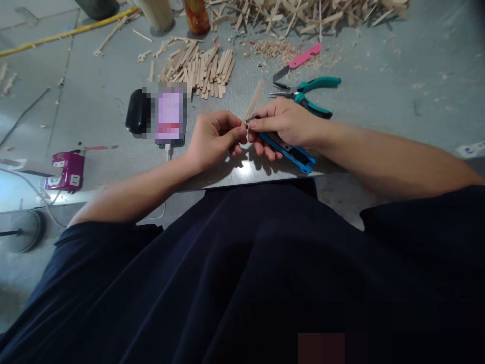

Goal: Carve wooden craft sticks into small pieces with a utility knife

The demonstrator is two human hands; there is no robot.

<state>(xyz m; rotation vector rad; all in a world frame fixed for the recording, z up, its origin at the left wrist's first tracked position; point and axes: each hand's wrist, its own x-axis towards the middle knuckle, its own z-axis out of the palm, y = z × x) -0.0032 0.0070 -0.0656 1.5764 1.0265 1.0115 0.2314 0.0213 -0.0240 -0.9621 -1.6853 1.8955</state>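
Note:
My left hand (217, 136) pinches the near end of a thin wooden craft stick (254, 99), which points up and away over the table. Closed around a blue utility knife (286, 147), my right hand (282, 126) brings the blade end up against the stick beside my left fingertips. The exact contact of blade and wood is partly hidden by the fingers. Just beyond my right hand lie green-handled pliers (314, 96) and a pink-handled knife (301, 59). A pile of short wooden sticks (200, 71) lies beyond my left hand.
A black case (138, 112) and a phone (170, 114) with a white cable lie left of my hands. A purple power adapter (66, 172) sits farther left. Wood shavings (275, 49), a large heap of wood pieces (299, 15) and an orange bottle (197, 16) are at the back.

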